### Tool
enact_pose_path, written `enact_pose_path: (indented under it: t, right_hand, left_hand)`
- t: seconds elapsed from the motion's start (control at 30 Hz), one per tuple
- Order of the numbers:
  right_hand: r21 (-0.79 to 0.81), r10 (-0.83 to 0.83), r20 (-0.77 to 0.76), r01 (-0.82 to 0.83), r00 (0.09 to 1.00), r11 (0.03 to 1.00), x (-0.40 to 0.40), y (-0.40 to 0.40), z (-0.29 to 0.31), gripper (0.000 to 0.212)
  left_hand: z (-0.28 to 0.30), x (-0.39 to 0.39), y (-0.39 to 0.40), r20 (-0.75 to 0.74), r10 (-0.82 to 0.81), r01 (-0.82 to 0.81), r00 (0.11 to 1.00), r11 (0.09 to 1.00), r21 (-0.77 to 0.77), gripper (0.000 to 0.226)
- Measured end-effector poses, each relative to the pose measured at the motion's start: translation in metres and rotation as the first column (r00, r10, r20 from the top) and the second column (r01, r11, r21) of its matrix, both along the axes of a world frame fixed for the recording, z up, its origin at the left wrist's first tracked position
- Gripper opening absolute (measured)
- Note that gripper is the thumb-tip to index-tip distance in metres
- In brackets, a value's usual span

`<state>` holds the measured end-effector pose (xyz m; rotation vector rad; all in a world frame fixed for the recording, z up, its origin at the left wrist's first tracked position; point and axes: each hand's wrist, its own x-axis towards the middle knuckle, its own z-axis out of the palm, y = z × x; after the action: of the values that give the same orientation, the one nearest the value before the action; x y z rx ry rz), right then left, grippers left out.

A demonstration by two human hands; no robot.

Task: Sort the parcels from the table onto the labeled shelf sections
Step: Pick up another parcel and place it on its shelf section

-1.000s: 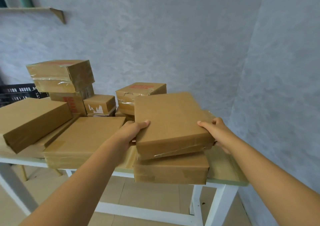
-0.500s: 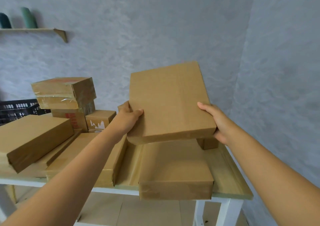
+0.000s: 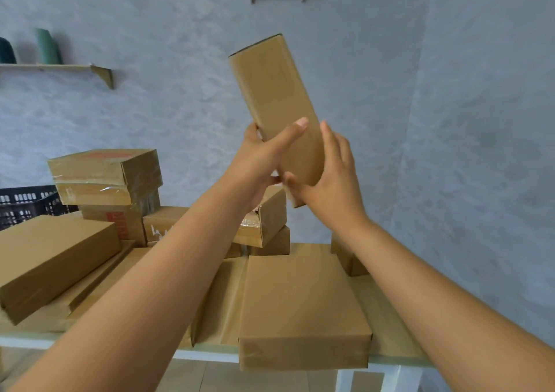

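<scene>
the flat brown parcel [image 3: 276, 103] is up in the air above the table [image 3: 390, 325], stood nearly on end, its long axis running from the hands up and a little to the left so that its top edge leans toward the wall while the lower end sits between the two palms; only a narrow side and a broad face turned right show. both grips are at that lower end, so almost the whole length of the parcel rises above them. the left hand [image 3: 264, 160] wraps the near edge, thumb laid flat up the facing side and fingers curled round behind; the right hand [image 3: 330, 169] lies against the right face with fingers fairly straight, its thumb hooked under the bottom corner. judged from this, the parcel is being turned to look for a label, and the load is top-heavy relative to the hold, so any swing toward a shelf has to be steered from the base. no labeled shelf section is in view; the other parcels, among them a flat box [image 3: 303, 310] at the table's front edge, lie below the forearms, well apart from the raised one
</scene>
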<state>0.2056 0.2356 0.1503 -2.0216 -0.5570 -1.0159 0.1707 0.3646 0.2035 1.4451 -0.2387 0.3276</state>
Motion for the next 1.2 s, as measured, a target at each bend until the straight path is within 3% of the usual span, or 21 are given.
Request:
enact_pose_path:
  t: [0.17,0.3,0.43,0.5,0.57,0.67,0.73,0.8,1.0,1.13,1.2]
  right_hand:
    - [-0.153,0.215,0.05,-0.206,0.975,0.967,-0.01,0.014,-0.014,0.063]
    - [-0.239,0.324,-0.072,-0.332,0.943,0.913,-0.003,0.023,-0.02,0.051]
    - [-0.197,0.083,-0.194,-0.122,0.978,0.973,0.025,-0.004,-0.025,0.047]
    - [-0.158,-0.051,-0.287,0.005,0.957,0.987,0.04,-0.024,-0.027,0.051]
    - [-0.077,-0.077,-0.441,0.048,0.894,0.996,0.05,-0.039,-0.027,0.058]
    - [0.232,0.212,-0.669,-0.071,0.712,0.97,0.055,-0.049,-0.022,0.063]
    - [0.403,0.418,-0.696,-0.165,0.584,0.9,0.053,-0.05,-0.019,0.06]
    - [0.445,0.48,-0.693,-0.204,0.538,0.872,0.053,-0.048,-0.018,0.059]
    - [0.369,0.384,-0.636,-0.173,0.67,0.913,0.053,-0.034,-0.023,0.066]
    - [0.464,0.448,-0.613,-0.162,0.65,0.871,0.053,-0.033,-0.027,0.045]
    - [0.482,0.461,-0.608,-0.162,0.647,0.861,0.053,-0.035,-0.028,0.047]
  left_hand:
    - [-0.015,0.021,0.021,-0.096,0.23,-0.242,0.968,0.959,-0.146,0.084]
    - [-0.036,0.031,0.047,-0.188,0.246,-0.275,0.951,0.95,-0.147,0.056]
    - [-0.052,0.031,0.081,-0.22,0.136,-0.151,0.966,0.987,-0.055,0.062]
    - [-0.058,0.028,0.098,-0.186,0.075,-0.082,0.98,0.996,-0.031,0.039]
    - [-0.063,0.024,0.111,-0.178,0.033,-0.038,0.984,0.999,-0.023,0.028]
    - [-0.072,0.021,0.127,-0.201,-0.053,0.041,0.978,0.997,-0.061,0.042]
    - [-0.076,0.019,0.132,-0.191,-0.117,0.104,0.974,0.991,-0.078,0.045]
    - [-0.077,0.019,0.133,-0.181,-0.149,0.126,0.972,0.984,-0.128,0.044]
    - [-0.081,0.029,0.13,-0.181,-0.04,0.008,0.983,0.985,-0.174,0.037]
    - [-0.087,0.033,0.126,-0.131,0.016,-0.034,0.991,0.99,-0.137,0.048]
    - [-0.09,0.033,0.124,-0.103,0.013,-0.027,0.995,0.991,-0.13,0.055]
